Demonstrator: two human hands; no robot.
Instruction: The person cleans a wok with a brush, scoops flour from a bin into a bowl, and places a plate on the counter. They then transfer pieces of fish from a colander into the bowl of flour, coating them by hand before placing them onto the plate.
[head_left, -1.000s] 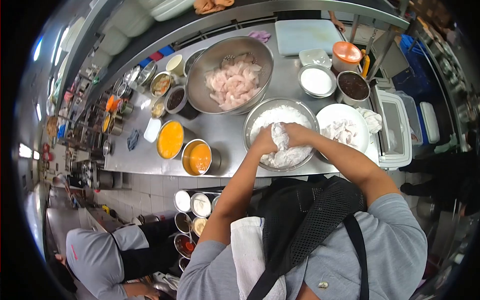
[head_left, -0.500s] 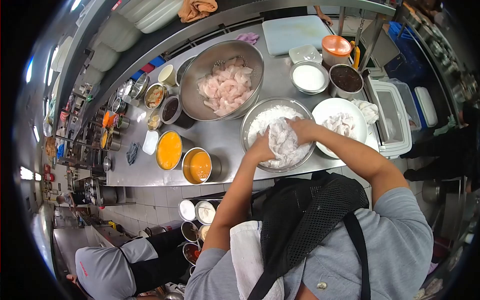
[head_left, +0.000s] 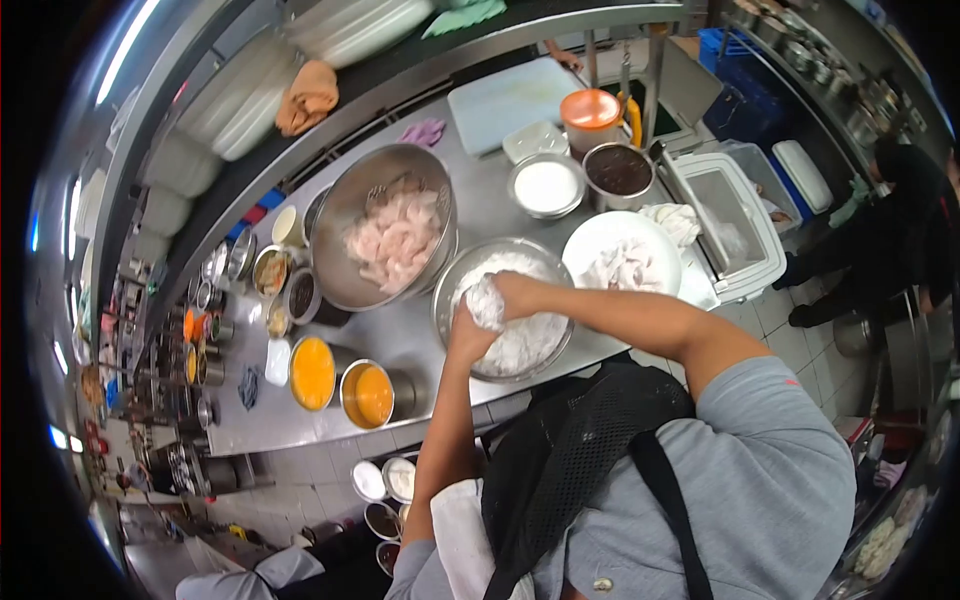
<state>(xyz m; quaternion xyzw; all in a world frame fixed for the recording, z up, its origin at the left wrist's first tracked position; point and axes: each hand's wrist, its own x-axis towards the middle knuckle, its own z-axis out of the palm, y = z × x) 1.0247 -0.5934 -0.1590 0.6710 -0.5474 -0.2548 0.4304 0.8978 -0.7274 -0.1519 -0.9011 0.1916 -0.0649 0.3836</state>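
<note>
A metal bowl [head_left: 446, 285] of white flour [head_left: 525, 345] stands at the near edge of the steel table. Over its left part, my left hand [head_left: 472, 332] and my right hand [head_left: 514, 294] press together around a flour-coated clump [head_left: 485, 303], seemingly of pale meat slices. Both hands are closed, with some fingers hidden. Left of and behind them, a big tilted metal bowl [head_left: 340, 205] contains pale raw meat slices [head_left: 398, 240]. To the right, a white plate [head_left: 605, 225] carries floured slices [head_left: 630, 266].
Two metal pots of orange liquid [head_left: 313, 372] [head_left: 367, 395] stand at front left. Behind the flour are a bowl of white stuff [head_left: 546, 186], a dark-filled pot [head_left: 618, 170] and an orange-lidded tub [head_left: 590, 110]. A cutting board [head_left: 515, 95] lies farther back. A person [head_left: 890, 220] stands at right.
My hands have come together and lifted a smaller floured clump toward the bowl's left side; before, they were apart in the flour. The whole view has shifted and turned.
</note>
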